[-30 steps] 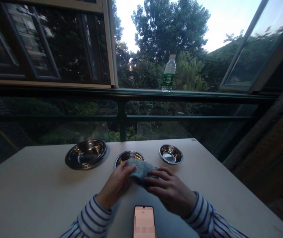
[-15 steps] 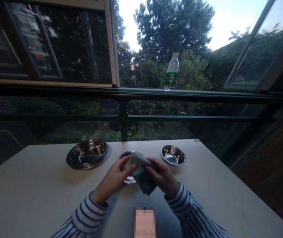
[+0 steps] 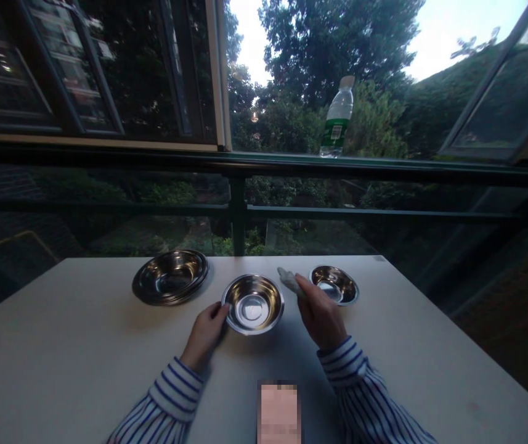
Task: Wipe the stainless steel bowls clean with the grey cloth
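A shiny metal bowl (image 3: 253, 327) sits in front of me, in the middle. My left hand (image 3: 206, 333) pinches its left rim between thumb and fingers. Folded up in my right hand (image 3: 321, 314) is a grey-green cloth (image 3: 289, 281), held to the right of that bowl and apart from it. Just behind my right hand stands a smaller metal bowl (image 3: 344, 287), partly covered by the fingers. On the left lies a stack of metal bowls (image 3: 171, 277), nested in one another.
The white table (image 3: 83, 364) ends at a dark railing (image 3: 153, 161) with an open window above. A plastic bottle (image 3: 336, 126) with a green label stands on the ledge. A pixelated phone-like object (image 3: 279, 412) lies at the near edge.
My left hand has let go of the cloth and taken the middle bowl's rim. My right hand has carried the cloth rightward, bunched up. The view has shifted slightly.
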### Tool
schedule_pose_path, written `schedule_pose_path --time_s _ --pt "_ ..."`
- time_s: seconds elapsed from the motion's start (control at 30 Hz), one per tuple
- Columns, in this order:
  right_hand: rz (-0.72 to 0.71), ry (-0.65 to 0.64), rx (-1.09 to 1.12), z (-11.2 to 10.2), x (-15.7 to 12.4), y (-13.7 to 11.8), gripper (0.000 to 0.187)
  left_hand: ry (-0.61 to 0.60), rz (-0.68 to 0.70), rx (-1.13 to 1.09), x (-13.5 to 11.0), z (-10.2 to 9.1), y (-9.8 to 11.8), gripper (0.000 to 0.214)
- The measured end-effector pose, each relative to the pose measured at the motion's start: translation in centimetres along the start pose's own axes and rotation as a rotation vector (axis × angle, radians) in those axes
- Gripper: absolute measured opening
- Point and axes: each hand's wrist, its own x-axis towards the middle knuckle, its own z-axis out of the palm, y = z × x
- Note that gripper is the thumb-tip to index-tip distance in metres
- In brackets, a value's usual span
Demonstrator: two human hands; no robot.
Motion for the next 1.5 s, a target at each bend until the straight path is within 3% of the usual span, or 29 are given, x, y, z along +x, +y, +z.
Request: schedule_pose_path --time_s 0.1,0.37,0.57,0.7,0.87,1.07,1.33,1.5 --pt "-0.244 0.000 -0.251 0.7 -1.0 0.2 0.037 -0.063 0.004 -0.005 -0.6 0.5 -0.9 0.036" --pt "-0.398 -0.125 -0.456 2.4 -2.4 -0.3 0.033 0.050 0.076 -0.254 -1.0 0.9 -2.7 0.048" --pt "-0.338 -0.368 -0.478 3.5 -3.3 -1.2 0.038 -0.022 0.084 -0.424 -1.1 2.1 -3.1 0.050" --pt "-0.294 -0.451 -0.473 3.8 -3.3 -1.8 0.041 -0.119 0.043 -0.510 -1.4 2.6 -2.6 0.057" --pt "-0.303 -0.551 -0.351 4.5 -3.4 -2.4 0.040 -0.077 0.104 -0.409 -1.8 2.4 -2.3 0.054" --pt "-0.335 -0.560 -0.247 5.2 -3.5 -2.8 0.038 -0.151 0.152 -0.372 -1.7 2.3 -1.7 0.056" --pt "-0.312 -0.518 -0.383 4.4 -2.8 -2.7 0.028 -0.116 0.162 -0.357 -1.4 2.3 -2.2 0.055" --pt "-0.348 -0.543 -0.352 4.7 -3.0 -2.6 0.033 -0.108 0.151 -0.382 -1.3 2.5 -2.1 0.052"
